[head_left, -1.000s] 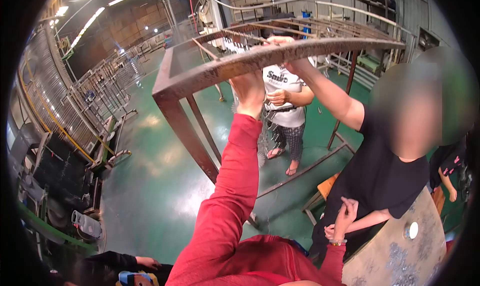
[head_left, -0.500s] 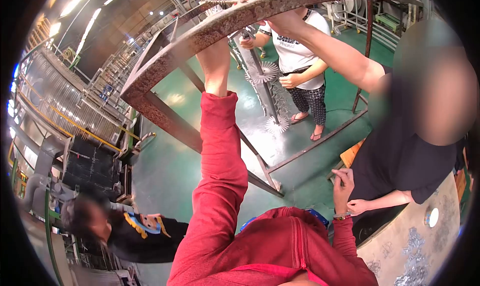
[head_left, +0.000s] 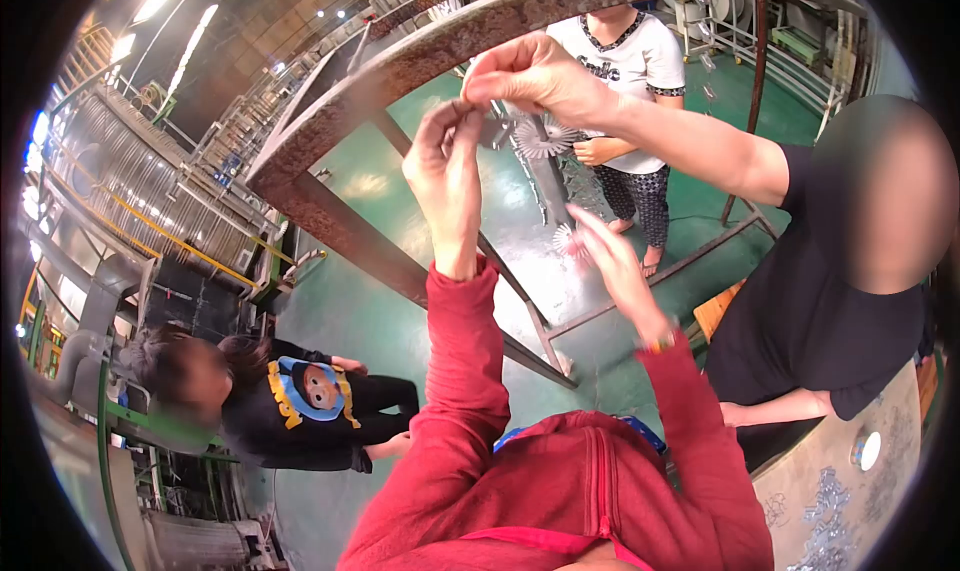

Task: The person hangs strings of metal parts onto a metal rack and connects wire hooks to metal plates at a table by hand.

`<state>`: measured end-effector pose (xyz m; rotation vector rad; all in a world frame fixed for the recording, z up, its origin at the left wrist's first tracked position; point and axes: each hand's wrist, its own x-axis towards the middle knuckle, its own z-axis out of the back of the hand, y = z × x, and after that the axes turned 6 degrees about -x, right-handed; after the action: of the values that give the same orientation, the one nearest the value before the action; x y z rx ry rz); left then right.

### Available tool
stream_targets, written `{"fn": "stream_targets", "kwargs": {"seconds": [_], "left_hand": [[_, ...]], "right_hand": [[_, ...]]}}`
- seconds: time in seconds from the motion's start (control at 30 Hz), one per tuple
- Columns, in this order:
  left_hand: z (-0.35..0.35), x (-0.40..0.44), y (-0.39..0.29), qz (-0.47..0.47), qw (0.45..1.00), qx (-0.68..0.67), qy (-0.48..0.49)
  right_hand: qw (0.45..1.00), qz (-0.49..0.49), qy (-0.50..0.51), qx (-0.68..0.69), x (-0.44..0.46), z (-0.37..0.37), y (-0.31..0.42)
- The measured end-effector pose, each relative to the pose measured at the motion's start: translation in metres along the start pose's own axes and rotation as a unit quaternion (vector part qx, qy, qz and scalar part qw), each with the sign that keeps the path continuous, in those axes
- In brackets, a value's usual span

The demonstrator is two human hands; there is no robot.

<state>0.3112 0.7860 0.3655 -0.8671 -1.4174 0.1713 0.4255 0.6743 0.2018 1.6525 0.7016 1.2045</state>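
My left hand (head_left: 447, 176) is raised below the curved bar of a rusty metal frame (head_left: 310, 131). Its thumb and fingers are pinched together, and what they hold is too small to make out. A co-worker's hand (head_left: 540, 76), reaching in from the right, touches my fingertips with its own fingers also pinched. Small grey metal bits (head_left: 495, 133) show just beside our fingers, blurred. Lower and to the right, my right hand (head_left: 622, 276) is up with fingers stretched out, slightly smeared, and nothing in it. Behind it hangs a grey bar with spiky silvery discs (head_left: 545, 136).
A person in a white shirt (head_left: 640, 61) stands beyond the frame. The co-worker in black (head_left: 800, 341) is close on my right, by a table (head_left: 790, 491) with a pile of small metal pieces (head_left: 828, 521). Another person (head_left: 310, 401) stands at left.
My left hand has come down from behind the curved bar, as has the co-worker's hand, and their fingertips now meet. My right hand has risen and reached forward. The person at left shows more fully.
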Motion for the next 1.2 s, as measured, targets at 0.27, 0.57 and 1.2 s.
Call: {"fn": "stream_targets", "kwargs": {"seconds": [0.27, 0.57, 1.2], "left_hand": [[0.011, -0.047, -0.005, 0.025, 0.992, -0.103, -0.068], [0.025, -0.070, 0.015, 0.106, 0.973, -0.183, -0.088], [-0.002, 0.004, 0.012, 0.062, 0.997, 0.028, 0.025]], "right_hand": [[0.961, 0.115, 0.249, 0.031, 0.136, -0.026, 0.119], [0.891, -0.076, 0.187, 0.407, 0.150, -0.025, 0.039], [0.858, 0.024, 0.179, 0.481, 0.203, -0.012, 0.064]]}}
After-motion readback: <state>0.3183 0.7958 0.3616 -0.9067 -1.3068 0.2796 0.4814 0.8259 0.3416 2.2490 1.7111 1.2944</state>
